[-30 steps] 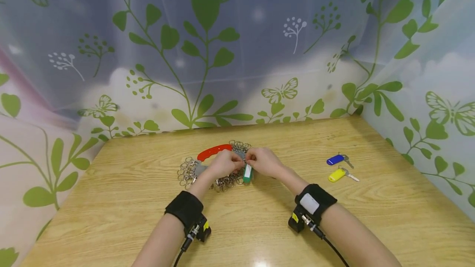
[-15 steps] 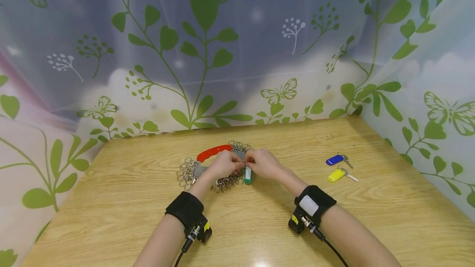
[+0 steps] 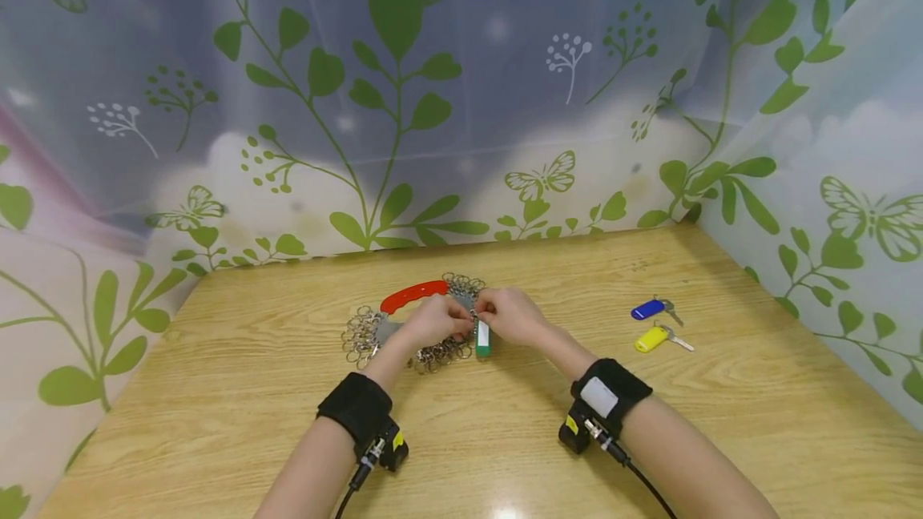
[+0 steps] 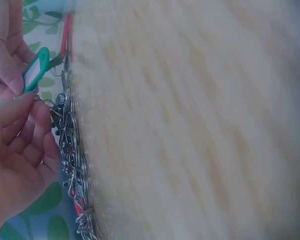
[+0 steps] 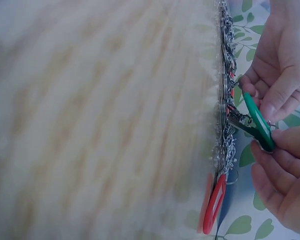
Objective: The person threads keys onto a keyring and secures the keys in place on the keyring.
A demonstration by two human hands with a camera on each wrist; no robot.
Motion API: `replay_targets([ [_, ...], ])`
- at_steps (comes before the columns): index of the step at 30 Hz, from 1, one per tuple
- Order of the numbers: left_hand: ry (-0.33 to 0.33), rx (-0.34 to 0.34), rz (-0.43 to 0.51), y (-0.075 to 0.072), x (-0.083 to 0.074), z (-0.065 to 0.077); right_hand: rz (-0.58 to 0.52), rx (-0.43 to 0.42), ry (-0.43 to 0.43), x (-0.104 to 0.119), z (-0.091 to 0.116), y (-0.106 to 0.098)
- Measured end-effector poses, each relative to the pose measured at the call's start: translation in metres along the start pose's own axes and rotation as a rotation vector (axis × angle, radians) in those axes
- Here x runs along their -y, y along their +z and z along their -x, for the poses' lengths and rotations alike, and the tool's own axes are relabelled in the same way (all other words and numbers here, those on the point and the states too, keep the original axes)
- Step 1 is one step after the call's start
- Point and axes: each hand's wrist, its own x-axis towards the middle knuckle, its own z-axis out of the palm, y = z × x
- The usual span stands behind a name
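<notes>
In the head view my left hand (image 3: 436, 319) pinches a small metal ring between thumb and fingertips, over a red-handled key ring holder (image 3: 414, 295). My right hand (image 3: 512, 316) meets it from the right and pinches the ring end of a green key tag (image 3: 483, 337) with a white label. The left wrist view shows the left thumb and finger on the thin ring (image 4: 36, 97), close to the tag (image 4: 35, 70). A dark key (image 5: 240, 125) hangs beside the tag in the right wrist view. Fingers hide exactly how the rings meet.
A blue key tag (image 3: 648, 310) and a yellow key tag (image 3: 652, 339), each with a key, lie to the right on the wooden table (image 3: 505, 439). Many loose metal rings (image 3: 360, 335) fringe the holder. A leaf-print curtain (image 3: 288, 142) stands behind the table.
The green key tag has swung from a slight slant to hanging nearly straight toward me. Both hands stay together over the holder with only slight finger movement.
</notes>
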Motion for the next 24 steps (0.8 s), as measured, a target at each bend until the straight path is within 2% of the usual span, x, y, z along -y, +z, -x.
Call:
replay_targets([
  [8, -0.004, 0.018, -0.017, -0.0033, -0.0036, 0.0013, 0.022, -0.008, -0.009, 0.001, -0.0014, -0.0011],
  [24, -0.028, -0.007, -0.03, -0.0022, -0.0048, 0.0023, 0.09, 0.01, -0.025, 0.0064, 0.0005, -0.0001],
])
